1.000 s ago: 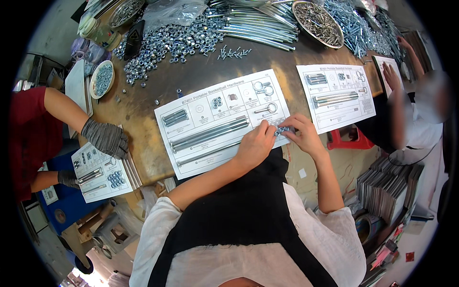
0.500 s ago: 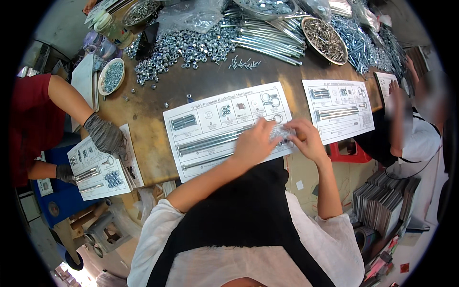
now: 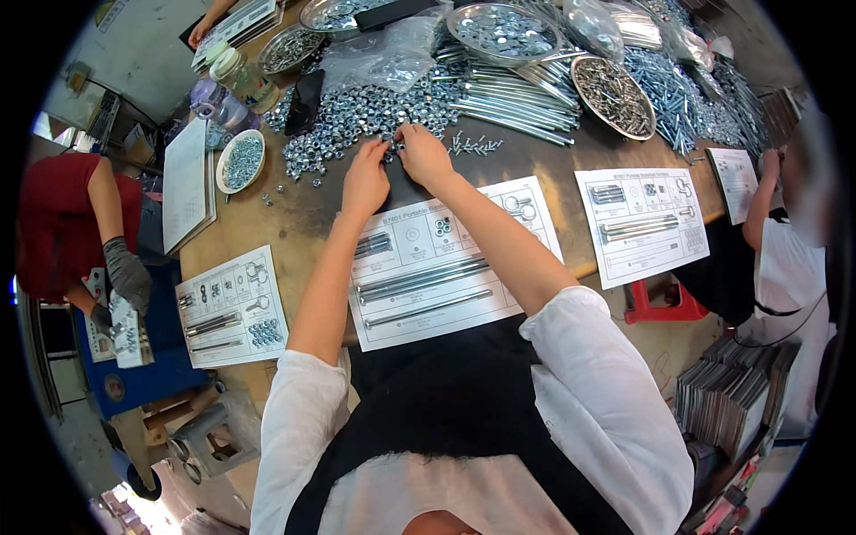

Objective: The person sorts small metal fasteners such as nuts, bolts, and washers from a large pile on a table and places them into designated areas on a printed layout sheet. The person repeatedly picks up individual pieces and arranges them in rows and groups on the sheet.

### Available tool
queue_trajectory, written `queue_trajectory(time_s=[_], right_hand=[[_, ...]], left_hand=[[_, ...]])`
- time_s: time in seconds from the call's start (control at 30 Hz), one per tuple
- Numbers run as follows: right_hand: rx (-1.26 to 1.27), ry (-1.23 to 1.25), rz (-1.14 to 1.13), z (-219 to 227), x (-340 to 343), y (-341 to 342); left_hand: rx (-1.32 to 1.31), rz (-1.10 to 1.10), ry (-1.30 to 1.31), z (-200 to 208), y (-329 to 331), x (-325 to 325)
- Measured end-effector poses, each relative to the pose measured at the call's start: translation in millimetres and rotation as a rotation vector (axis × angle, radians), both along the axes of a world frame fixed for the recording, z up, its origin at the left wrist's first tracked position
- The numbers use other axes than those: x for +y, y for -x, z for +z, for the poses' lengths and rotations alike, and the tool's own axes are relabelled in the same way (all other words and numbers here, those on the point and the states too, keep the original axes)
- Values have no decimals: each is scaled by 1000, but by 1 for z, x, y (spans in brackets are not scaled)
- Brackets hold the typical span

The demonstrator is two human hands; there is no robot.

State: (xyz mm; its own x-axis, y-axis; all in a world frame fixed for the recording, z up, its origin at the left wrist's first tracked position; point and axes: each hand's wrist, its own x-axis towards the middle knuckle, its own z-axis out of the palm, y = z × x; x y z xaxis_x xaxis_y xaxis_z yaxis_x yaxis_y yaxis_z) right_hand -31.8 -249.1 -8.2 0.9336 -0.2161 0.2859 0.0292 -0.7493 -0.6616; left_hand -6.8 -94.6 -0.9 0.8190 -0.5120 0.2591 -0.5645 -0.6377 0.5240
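Note:
Both my hands are at the near edge of a heap of shiny nuts (image 3: pixel 332 125). My left hand (image 3: pixel 366 178) has its fingers drawn together there, and my right hand (image 3: pixel 423 155) pinches close beside it, the fingertips nearly meeting. Whatever lies between the fingers is too small to make out. Beneath my forearms lies a white printed card (image 3: pixel 437 332) with long bolts, short bolts and rings shown in ruled boxes; my right forearm covers part of it. Several small screws (image 3: pixel 477 145) lie just right of my right hand.
Similar cards lie left (image 3: pixel 234 350) and right (image 3: pixel 644 259). Beyond are long rods (image 3: pixel 522 102), a bowl of small fasteners (image 3: pixel 613 98), a washer dish (image 3: pixel 504 36), a white bowl (image 3: pixel 241 162) and bottles (image 3: pixel 223 105). A gloved co-worker's hand (image 3: pixel 129 276) is at left; another person sits right.
My hands have left the right part of the middle card and reached away to the nut heap. The left co-worker's gloved hands have moved off the left card and now hold a pale, flat thing.

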Motion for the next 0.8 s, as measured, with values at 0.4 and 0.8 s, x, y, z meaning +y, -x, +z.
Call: queue_trajectory(time_s=[0.4,0.8], right_hand=[[57,-146,5,11,-6,52],[-90,183,287,6,-7,28]], left_hand=[[15,-56,78,8,18,21],[-295,-17,-408,18,5,47]])
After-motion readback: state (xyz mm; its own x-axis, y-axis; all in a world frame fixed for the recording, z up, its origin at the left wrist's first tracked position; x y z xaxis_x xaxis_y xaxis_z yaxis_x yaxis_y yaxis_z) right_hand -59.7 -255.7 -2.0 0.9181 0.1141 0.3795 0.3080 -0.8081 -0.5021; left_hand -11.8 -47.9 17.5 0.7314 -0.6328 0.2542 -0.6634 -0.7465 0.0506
